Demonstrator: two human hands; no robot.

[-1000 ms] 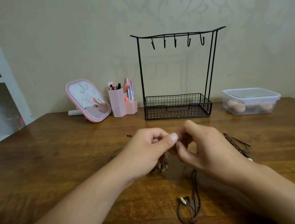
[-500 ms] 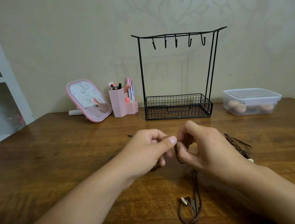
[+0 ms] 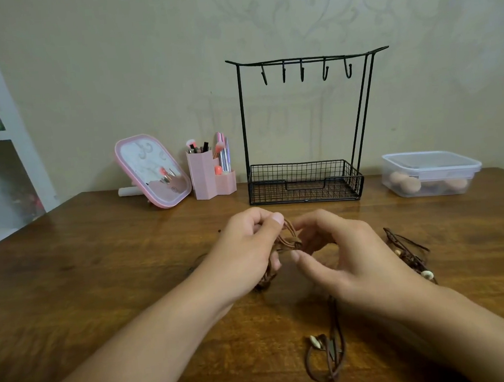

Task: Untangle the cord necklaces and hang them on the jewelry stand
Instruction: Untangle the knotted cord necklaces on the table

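Head view, from the left: a pink mirror (image 3: 152, 171) and a pink brush holder (image 3: 210, 179) stand by the wall. My left hand (image 3: 246, 251) pinches the brown cord tangle (image 3: 289, 239) above the table (image 3: 99, 263); my right hand (image 3: 343, 253) pinches its knot. Behind them the jewelry stand (image 3: 304, 180) has bare hooks. Another cord necklace (image 3: 409, 253) lies rightward.

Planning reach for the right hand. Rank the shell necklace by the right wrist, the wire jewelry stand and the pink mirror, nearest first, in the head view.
1. Shell necklace: on the table just right of the right hand.
2. Jewelry stand: behind it, at the wall.
3. Pink mirror: far back left.
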